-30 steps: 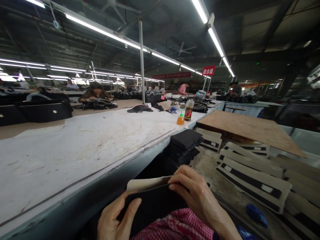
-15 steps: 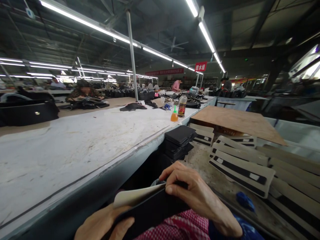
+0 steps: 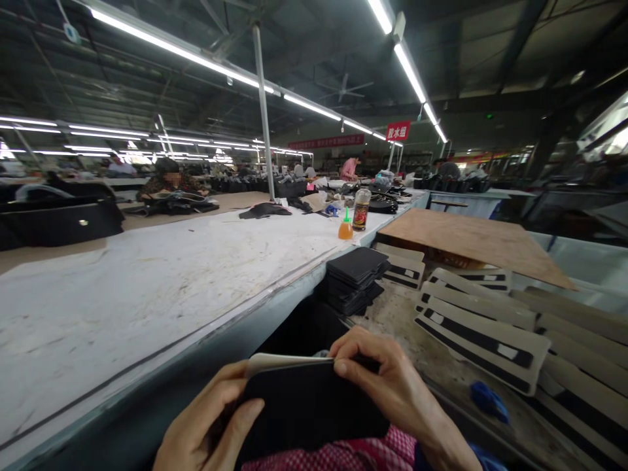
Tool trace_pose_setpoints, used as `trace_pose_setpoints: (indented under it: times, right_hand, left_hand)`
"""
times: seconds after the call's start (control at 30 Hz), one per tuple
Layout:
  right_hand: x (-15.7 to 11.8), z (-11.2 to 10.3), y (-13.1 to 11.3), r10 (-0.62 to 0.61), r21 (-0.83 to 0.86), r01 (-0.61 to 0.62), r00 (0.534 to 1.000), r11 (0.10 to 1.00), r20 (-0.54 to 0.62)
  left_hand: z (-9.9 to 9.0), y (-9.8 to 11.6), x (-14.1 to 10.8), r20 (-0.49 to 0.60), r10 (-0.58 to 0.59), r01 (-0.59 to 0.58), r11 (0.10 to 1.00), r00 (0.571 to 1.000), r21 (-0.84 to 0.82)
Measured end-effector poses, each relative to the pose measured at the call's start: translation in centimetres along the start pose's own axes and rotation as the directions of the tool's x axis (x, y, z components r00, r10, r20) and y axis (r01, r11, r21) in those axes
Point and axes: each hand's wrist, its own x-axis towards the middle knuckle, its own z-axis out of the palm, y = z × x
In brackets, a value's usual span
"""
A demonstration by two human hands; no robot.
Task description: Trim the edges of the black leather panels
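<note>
Low in the head view I hold a flat black panel [image 3: 309,409] with a cream backing board behind it, over my lap. My left hand [image 3: 203,428] grips its lower left edge, thumb on the black face. My right hand [image 3: 387,379] pinches its top right edge, fingers curled over the rim. A red-and-white checked cloth [image 3: 353,454] lies under the panel. Just beyond my hands stands a stack of black panels [image 3: 356,275].
A long white worktable [image 3: 147,281] runs along the left, with an orange glue bottle [image 3: 345,226] and a drink bottle [image 3: 362,209] at its far end. Cream boards with black strips [image 3: 483,333] overlap on the right, beside a plywood sheet [image 3: 471,239]. Other people work far off.
The panel tipped from facing me to nearly edge-on, then back to facing me. My left hand shifted along its lower left edge; the view swung slightly.
</note>
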Motion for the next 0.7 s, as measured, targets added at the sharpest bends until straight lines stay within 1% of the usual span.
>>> trace_pose_setpoints:
  times: [0.07, 0.1, 0.2, 0.27, 0.33, 0.4, 0.5, 0.6, 0.7]
  right_hand:
    - [-0.6, 0.2, 0.2, -0.025, -0.041, 0.023, 0.998, 0.999, -0.063]
    - [-1.0, 0.3, 0.3, -0.042, -0.056, 0.037, 0.995, 0.998, -0.09]
    - [-1.8, 0.5, 0.3, -0.102, -0.086, 0.088, 0.979, 0.992, -0.176]
    - [-2.1, 0.5, 0.2, -0.106, -0.106, 0.085, 0.972, 0.991, -0.211]
    - [-2.3, 0.5, 0.0, -0.082, -0.11, 0.057, 0.968, 0.992, -0.239]
    - [-2.4, 0.6, 0.1, -0.054, -0.083, 0.032, 0.962, 0.996, -0.269]
    - [-2.4, 0.7, 0.4, -0.076, -0.044, 0.067, 0.96, 0.997, -0.271]
    - [-2.3, 0.6, 0.7, -0.127, -0.042, 0.12, 0.957, 0.992, -0.261]
    - [-2.3, 0.3, 0.7, -0.135, -0.045, 0.128, 0.961, 0.991, -0.242]
  left_hand:
    - [0.0, 0.1, 0.4, 0.058, -0.044, 0.047, 0.998, 0.997, -0.047]
    - [0.0, 0.1, 0.5, 0.069, -0.066, 0.071, 0.995, 0.995, -0.075]
    - [0.5, 0.5, 0.3, 0.036, -0.13, 0.135, 0.976, 0.991, -0.169]
    - [1.0, 0.9, 0.1, 0.004, -0.154, 0.152, 0.965, 0.988, -0.215]
    - [1.4, 1.4, -0.1, -0.022, -0.143, 0.134, 0.964, 0.989, -0.229]
    - [1.6, 1.8, 0.0, -0.052, -0.115, 0.102, 0.973, 0.992, -0.209]
    - [1.4, 2.2, 0.3, -0.073, -0.082, 0.07, 0.986, 0.994, -0.149]
    - [1.3, 2.6, 0.6, -0.057, -0.063, 0.054, 0.988, 0.996, -0.143]
    - [1.4, 3.2, 0.8, -0.055, -0.115, 0.103, 0.977, 0.992, -0.187]
